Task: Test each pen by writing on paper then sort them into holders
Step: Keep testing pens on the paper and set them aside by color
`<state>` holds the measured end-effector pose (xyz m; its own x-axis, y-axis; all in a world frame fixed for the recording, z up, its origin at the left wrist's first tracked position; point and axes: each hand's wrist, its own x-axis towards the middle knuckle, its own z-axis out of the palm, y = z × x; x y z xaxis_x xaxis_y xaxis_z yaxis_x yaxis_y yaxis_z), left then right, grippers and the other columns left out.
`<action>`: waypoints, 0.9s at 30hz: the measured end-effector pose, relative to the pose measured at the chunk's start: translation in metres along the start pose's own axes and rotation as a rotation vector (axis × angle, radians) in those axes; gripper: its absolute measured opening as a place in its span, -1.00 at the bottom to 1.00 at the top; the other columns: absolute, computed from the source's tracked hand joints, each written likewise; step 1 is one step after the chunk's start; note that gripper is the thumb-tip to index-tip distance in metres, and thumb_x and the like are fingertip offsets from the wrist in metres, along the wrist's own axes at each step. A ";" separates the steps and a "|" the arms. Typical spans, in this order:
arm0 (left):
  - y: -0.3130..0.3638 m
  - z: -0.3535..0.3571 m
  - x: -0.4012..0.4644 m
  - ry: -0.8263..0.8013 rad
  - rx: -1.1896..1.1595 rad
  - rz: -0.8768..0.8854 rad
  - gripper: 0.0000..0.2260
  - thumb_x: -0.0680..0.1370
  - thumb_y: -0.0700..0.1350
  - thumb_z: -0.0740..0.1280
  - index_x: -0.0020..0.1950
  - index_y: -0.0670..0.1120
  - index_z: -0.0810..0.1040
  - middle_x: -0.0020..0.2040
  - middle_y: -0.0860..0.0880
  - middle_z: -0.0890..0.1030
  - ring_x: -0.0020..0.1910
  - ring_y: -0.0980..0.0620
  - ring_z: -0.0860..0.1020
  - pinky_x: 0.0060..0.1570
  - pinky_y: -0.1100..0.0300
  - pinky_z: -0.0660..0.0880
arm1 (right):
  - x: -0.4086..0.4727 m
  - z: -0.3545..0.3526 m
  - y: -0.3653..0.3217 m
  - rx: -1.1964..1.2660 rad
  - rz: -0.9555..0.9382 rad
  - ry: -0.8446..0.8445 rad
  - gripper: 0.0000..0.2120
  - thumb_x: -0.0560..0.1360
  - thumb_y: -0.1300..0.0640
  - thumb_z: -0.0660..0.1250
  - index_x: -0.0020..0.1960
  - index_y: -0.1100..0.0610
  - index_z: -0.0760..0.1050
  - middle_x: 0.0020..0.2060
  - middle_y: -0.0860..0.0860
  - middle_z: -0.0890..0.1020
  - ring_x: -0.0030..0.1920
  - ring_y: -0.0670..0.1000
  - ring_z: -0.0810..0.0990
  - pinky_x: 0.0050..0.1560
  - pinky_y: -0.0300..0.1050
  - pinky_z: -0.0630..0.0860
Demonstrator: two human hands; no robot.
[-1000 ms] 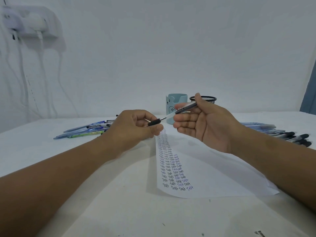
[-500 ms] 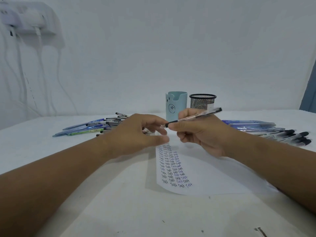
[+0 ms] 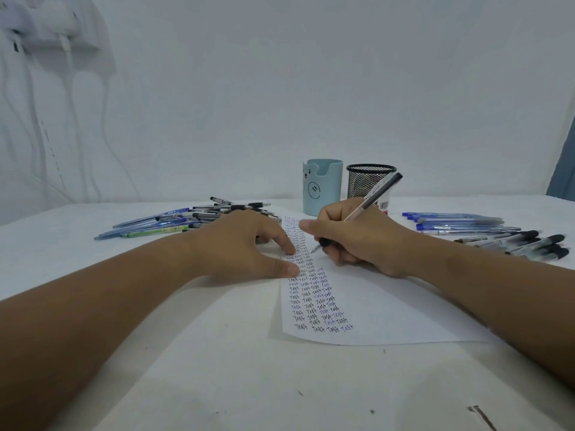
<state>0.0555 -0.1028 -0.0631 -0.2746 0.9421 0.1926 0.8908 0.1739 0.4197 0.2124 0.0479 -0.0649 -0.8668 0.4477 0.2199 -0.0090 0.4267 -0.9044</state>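
Note:
A white sheet of paper [image 3: 389,309] lies in the middle of the table, its left part filled with columns of the word "Test". My right hand [image 3: 357,241] grips a clear pen with a black cap on its back end [image 3: 378,192], and the tip touches the paper beside the written columns. My left hand [image 3: 245,244] rests on the paper's left edge with fingers and thumb pressing it down. Behind the paper stand a light blue bear-faced holder [image 3: 322,186] and a black mesh holder [image 3: 367,181].
A pile of blue, green and black pens [image 3: 174,222] lies at the back left. Blue pens [image 3: 454,222] and black-capped pens [image 3: 529,244] lie at the right. A wall socket with hanging cables [image 3: 59,26] is at the upper left. The white table [image 3: 280,393] runs to the wall.
My right hand turned the pen tip down and lowered it onto the paper. My left hand let go of the pen's end and came down onto the paper's left edge.

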 end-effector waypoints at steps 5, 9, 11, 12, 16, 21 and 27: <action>0.000 0.000 0.001 0.003 0.007 -0.010 -0.54 0.17 0.45 0.42 0.01 0.33 0.66 0.11 0.26 0.59 0.18 0.24 0.51 0.34 0.09 0.43 | -0.001 0.002 0.004 -0.079 -0.052 0.015 -0.60 0.37 0.18 0.58 -0.44 0.13 0.39 -0.52 0.15 0.51 -0.50 0.02 0.38 -0.44 -0.22 0.32; -0.002 0.002 0.002 0.001 -0.021 -0.006 -0.64 0.25 0.39 0.50 -0.01 0.34 0.65 0.13 0.26 0.60 0.20 0.22 0.52 0.35 0.06 0.43 | 0.000 0.002 0.006 -0.188 -0.051 0.041 -0.58 0.40 0.29 0.47 -0.50 0.09 0.34 -0.57 0.05 0.50 -0.52 -0.03 0.40 -0.46 -0.30 0.36; -0.003 0.002 0.003 0.001 -0.023 -0.010 -0.63 0.24 0.40 0.50 -0.01 0.34 0.65 0.13 0.26 0.60 0.20 0.21 0.53 0.34 0.05 0.44 | -0.001 0.003 0.005 -0.204 -0.046 0.040 -0.58 0.39 0.31 0.44 -0.51 0.07 0.34 -0.56 0.06 0.51 -0.50 -0.02 0.41 -0.45 -0.29 0.36; -0.003 0.002 0.003 0.000 -0.021 -0.010 -0.61 0.23 0.41 0.48 -0.01 0.34 0.65 0.13 0.26 0.60 0.20 0.21 0.53 0.34 0.04 0.44 | -0.001 0.003 0.005 -0.210 -0.046 0.041 -0.59 0.39 0.31 0.44 -0.51 0.07 0.34 -0.55 0.06 0.52 -0.50 -0.03 0.40 -0.45 -0.29 0.36; -0.002 0.002 0.003 0.005 -0.024 -0.006 -0.70 0.32 0.29 0.54 0.00 0.29 0.67 0.12 0.25 0.61 0.20 0.22 0.52 0.34 0.08 0.43 | -0.001 0.003 0.005 -0.221 -0.042 0.032 -0.63 0.38 0.30 0.42 -0.49 0.09 0.34 -0.55 0.05 0.52 -0.51 -0.04 0.36 -0.47 -0.29 0.31; 0.000 0.002 0.002 0.005 -0.024 -0.012 -0.71 0.34 0.25 0.54 0.02 0.25 0.68 0.12 0.24 0.60 0.19 0.21 0.52 0.34 0.07 0.44 | -0.001 0.003 0.005 -0.232 -0.048 0.020 -0.62 0.40 0.31 0.42 -0.48 0.09 0.33 -0.56 0.03 0.51 -0.50 -0.05 0.40 -0.44 -0.29 0.35; -0.001 0.002 0.002 0.000 -0.024 -0.006 -0.69 0.32 0.30 0.53 0.01 0.28 0.67 0.12 0.25 0.61 0.18 0.21 0.53 0.33 0.04 0.45 | -0.001 0.002 0.005 -0.204 -0.059 0.013 -0.61 0.40 0.32 0.42 -0.49 0.09 0.32 -0.56 0.05 0.51 -0.53 -0.06 0.36 -0.47 -0.28 0.31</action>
<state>0.0544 -0.1006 -0.0650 -0.2797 0.9411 0.1899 0.8802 0.1724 0.4422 0.2118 0.0479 -0.0706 -0.8610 0.4273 0.2759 0.0432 0.6020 -0.7973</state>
